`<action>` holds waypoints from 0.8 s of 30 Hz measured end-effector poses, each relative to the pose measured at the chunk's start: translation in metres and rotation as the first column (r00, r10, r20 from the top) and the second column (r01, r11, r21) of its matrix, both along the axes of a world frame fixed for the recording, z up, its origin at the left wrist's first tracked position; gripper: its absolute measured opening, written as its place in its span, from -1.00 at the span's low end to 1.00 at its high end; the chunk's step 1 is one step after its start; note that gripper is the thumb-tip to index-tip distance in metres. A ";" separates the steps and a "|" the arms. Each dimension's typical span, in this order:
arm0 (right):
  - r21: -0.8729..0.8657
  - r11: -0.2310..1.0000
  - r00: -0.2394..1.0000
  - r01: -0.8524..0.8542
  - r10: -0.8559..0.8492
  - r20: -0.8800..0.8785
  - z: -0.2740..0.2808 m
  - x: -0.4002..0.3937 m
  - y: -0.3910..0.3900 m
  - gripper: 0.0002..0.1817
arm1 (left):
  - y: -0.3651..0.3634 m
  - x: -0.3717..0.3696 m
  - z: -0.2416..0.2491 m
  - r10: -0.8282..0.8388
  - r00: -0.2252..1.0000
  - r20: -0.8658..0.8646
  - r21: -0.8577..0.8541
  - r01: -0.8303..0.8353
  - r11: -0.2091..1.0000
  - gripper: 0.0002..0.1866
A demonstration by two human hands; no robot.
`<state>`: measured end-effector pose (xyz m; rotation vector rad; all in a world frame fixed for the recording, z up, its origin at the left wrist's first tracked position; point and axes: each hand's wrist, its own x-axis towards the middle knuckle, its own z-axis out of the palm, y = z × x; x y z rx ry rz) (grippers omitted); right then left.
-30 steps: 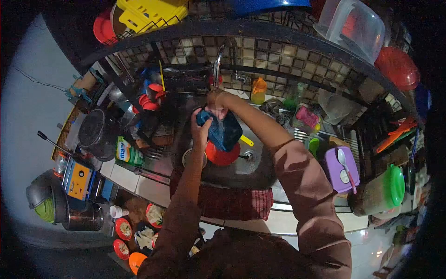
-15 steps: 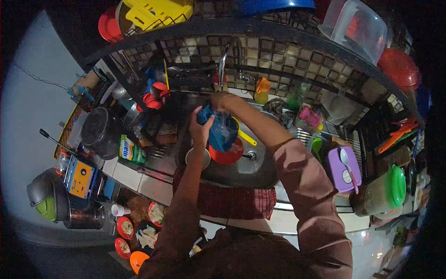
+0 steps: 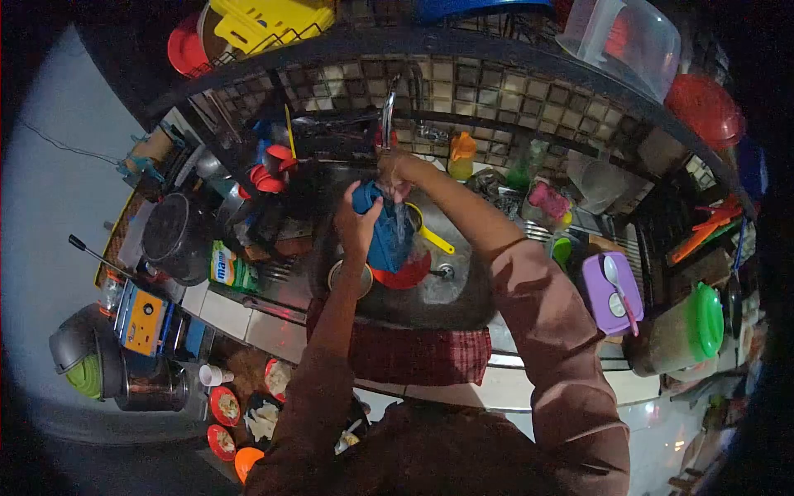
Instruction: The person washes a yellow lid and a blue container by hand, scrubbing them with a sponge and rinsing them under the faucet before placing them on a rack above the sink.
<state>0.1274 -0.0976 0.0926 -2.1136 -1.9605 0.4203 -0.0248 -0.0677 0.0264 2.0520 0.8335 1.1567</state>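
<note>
Over the sink, my left hand (image 3: 360,223) is closed around a blue plastic container (image 3: 389,240), thumb across its near side. The container is tilted, and water runs down its right side. Just below the chrome tap (image 3: 389,112), my right hand (image 3: 399,172) is bent down at the container's upper end, its fingers blurred by the water and partly hidden. A red bowl (image 3: 405,274) lies under the container in the steel sink (image 3: 467,293). Right of the container is a yellow handle (image 3: 438,241). A pale-rimmed bowl (image 3: 337,277) sits by my left forearm.
An orange-capped bottle (image 3: 461,157) stands behind the sink. On the right are a purple box (image 3: 608,310) with a spoon and a green-lidded tub (image 3: 674,335). Left of the sink stand a green-and-white packet (image 3: 231,266) and a dark pot (image 3: 175,240). A checked cloth (image 3: 422,355) hangs in front.
The blue container has turned a little more upright, and its side shows more plainly. My right hand has shifted slightly at its upper end. The whole view has moved a little.
</note>
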 end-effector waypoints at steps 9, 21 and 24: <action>-0.422 0.739 0.209 0.525 -0.592 -0.778 0.004 -0.019 0.003 -0.78 | -0.013 0.005 0.012 0.055 0.993 -0.109 0.143 -0.039 0.989 -0.37; 0.178 0.938 0.953 0.298 -0.304 0.004 -0.040 0.009 0.025 -0.61 | 0.011 0.027 -0.012 -0.172 0.980 0.096 0.038 0.169 0.985 -0.53; 0.318 0.861 0.914 0.397 -0.340 -0.222 -0.016 0.001 -0.010 -0.57 | 0.012 0.039 -0.007 -0.337 0.933 0.130 -0.027 0.343 0.939 -0.55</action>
